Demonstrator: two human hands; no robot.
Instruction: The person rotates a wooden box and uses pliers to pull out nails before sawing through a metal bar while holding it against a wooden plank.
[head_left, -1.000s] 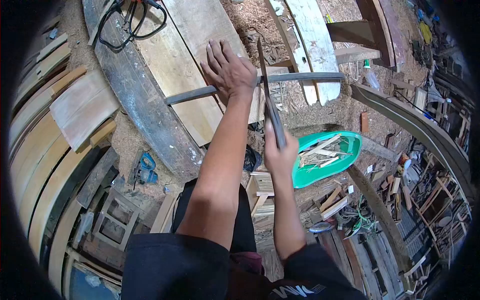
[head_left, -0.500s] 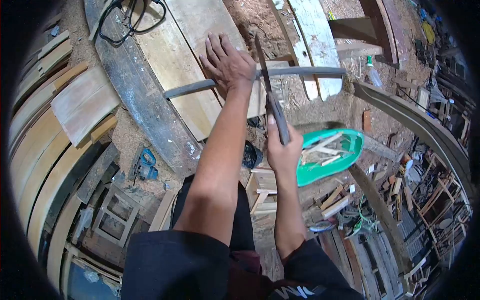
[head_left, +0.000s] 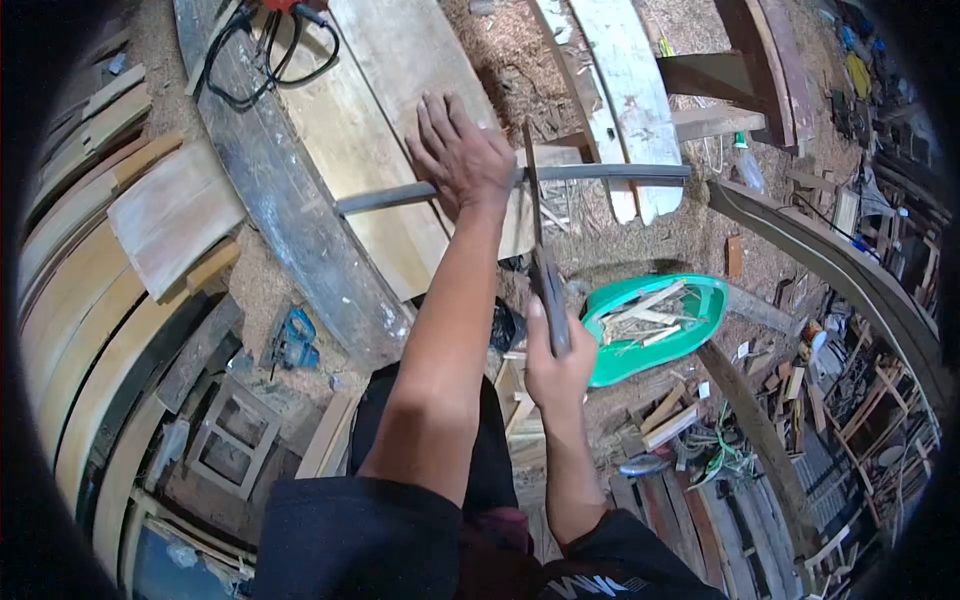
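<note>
A long, thin grey strip (head_left: 610, 172) lies crosswise over pale wooden boards (head_left: 390, 240) and reaches right over a paint-spotted board. My left hand (head_left: 465, 160) lies on the strip and the board beneath, its fingers stretched out and pointing up and left. Just right of it, a handsaw (head_left: 537, 200) crosses the strip, its narrow blade pointing away from me. My right hand (head_left: 560, 360) is wrapped round the saw's dark handle, below the strip. Whether the blade has cut into the strip cannot be made out.
A green tub (head_left: 650, 352) of wood scraps sits right of my right hand. A blue power tool (head_left: 298, 340) lies on the sawdust at left. Black cable (head_left: 235, 100) loops over the boards' far end. Curved timbers (head_left: 800, 230) stand at right.
My right hand and the saw have moved back toward me, so the blade's tip is closer to the strip. My left hand stays on the strip. The whole view has shifted slightly.
</note>
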